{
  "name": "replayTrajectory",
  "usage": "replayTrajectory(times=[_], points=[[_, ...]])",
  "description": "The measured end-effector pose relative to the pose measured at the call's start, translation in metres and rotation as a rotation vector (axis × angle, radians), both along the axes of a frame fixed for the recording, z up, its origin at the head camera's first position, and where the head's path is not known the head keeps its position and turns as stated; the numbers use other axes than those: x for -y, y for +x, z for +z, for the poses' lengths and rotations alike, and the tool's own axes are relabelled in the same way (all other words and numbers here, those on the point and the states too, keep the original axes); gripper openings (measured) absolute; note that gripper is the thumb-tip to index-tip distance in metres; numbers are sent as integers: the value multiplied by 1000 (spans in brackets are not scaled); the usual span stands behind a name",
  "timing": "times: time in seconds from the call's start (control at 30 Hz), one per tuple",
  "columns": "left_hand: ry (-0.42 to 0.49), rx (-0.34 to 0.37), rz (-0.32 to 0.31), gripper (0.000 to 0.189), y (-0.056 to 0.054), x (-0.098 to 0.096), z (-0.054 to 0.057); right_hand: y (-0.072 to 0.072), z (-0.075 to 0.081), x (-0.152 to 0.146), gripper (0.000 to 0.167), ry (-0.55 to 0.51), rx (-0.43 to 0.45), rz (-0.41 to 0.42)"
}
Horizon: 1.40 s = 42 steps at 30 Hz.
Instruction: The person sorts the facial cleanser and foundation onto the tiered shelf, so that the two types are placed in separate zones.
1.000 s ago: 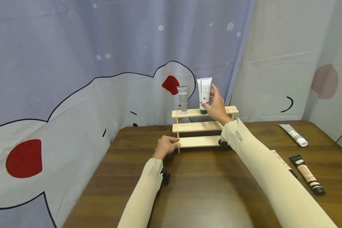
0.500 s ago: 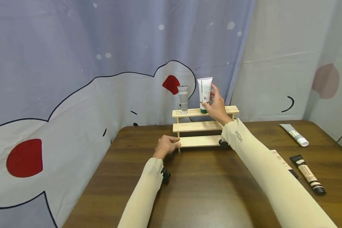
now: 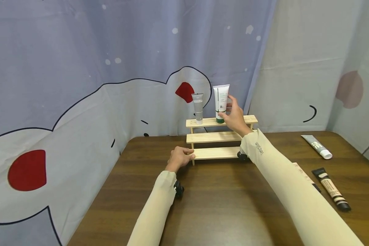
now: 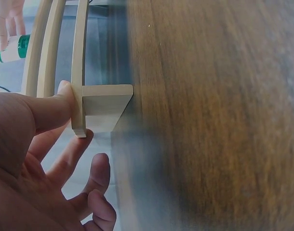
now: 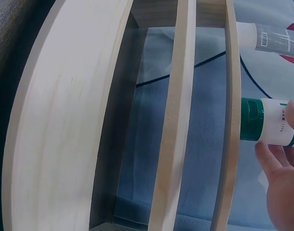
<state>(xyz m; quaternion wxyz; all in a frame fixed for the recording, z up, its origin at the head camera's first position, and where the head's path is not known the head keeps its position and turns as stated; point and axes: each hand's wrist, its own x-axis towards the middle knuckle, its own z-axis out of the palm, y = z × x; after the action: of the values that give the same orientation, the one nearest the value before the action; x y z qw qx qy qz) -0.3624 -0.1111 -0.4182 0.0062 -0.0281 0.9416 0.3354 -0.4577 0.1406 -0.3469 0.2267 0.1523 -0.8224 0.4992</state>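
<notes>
A three-tier wooden display shelf stands at the table's back. My left hand pinches the left end of its lowest board; the left wrist view has the thumb on one face and a finger at the other. On the top board, a white tube with a green cap stands upright, cap down. My right hand holds this tube low from the right, thumb across its front, as the right wrist view also has it near the green cap. A smaller grey tube stands cap down to its left.
On the wooden table, right of the right arm, lie a grey tube with white cap, a beige tube with black cap and a pale, dark-ended item partly behind the sleeve. A patterned curtain hangs close behind the shelf.
My right hand has shifted slightly lower on the white tube, and its sleeve has turned a little. The tube and my left hand keep their places.
</notes>
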Motion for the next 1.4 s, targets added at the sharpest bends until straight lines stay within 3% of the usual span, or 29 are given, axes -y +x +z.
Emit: replayTrajectory(times=[0.77,1.0,1.4], points=[[10,8,-14,27,-1,0,1,9,0,-16,84,63,47,6],[17,14,-12,27,-4,3,1,16,-3,-26,77,88,57,-4],[27,16,-11,28,-10,6,-2,23,-12,-36,71,54,62,37]])
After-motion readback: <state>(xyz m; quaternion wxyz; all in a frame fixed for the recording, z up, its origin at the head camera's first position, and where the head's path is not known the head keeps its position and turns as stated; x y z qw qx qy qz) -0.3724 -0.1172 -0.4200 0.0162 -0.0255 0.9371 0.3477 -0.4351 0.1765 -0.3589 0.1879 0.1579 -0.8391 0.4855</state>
